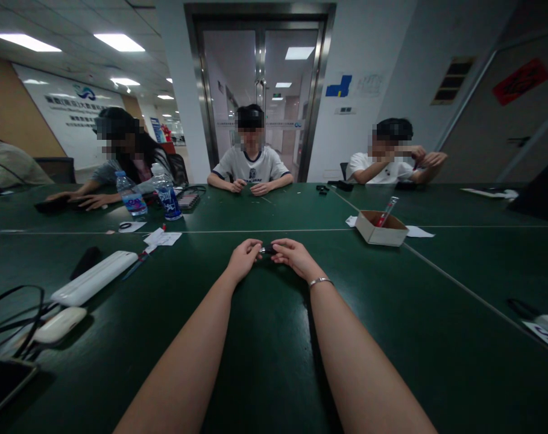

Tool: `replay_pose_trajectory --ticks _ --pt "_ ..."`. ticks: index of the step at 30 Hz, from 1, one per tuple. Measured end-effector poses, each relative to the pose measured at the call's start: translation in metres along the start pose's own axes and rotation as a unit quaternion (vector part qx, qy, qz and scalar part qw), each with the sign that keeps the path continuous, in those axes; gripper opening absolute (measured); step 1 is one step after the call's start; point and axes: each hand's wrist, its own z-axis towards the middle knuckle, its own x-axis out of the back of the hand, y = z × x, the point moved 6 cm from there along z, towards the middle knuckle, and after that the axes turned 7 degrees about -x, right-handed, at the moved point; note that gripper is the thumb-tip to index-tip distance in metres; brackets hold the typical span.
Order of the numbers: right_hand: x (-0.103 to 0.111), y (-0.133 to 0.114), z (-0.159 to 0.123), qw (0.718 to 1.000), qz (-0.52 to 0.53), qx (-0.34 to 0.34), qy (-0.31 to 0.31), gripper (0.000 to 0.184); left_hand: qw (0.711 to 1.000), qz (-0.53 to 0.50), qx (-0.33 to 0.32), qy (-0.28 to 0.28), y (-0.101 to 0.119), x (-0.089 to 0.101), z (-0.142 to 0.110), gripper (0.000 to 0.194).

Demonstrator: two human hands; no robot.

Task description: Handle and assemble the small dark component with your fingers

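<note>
Just above the green table (pixel 269 337), both hands meet in front of me around a small black object with a shiny metal end (pixel 267 249). My left hand (pixel 245 258) is closed, its fingertips pinching the metal end. The fingers of my right hand (pixel 297 258) are closed on the black end, and a silver bracelet circles that wrist. Fingers cover much of the object, so its exact kind cannot be made out.
At left lie a long white device (pixel 97 278), a pale rounded case (pixel 61 325), black cables and a phone (pixel 6 386). Two water bottles (pixel 167 196) stand beyond paper slips (pixel 164 237). A small open box (pixel 382 236) stands right. Several people sit across the table.
</note>
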Motion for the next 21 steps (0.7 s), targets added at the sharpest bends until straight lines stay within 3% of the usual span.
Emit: replay_pose_trajectory --ticks 21 --pt "-0.0014 -0.0012 -0.0008 1.0 0.002 0.0 0.003 0.016 0.999 0.02 -0.025 0.009 0.0022 0.0042 -0.0001 0.032"
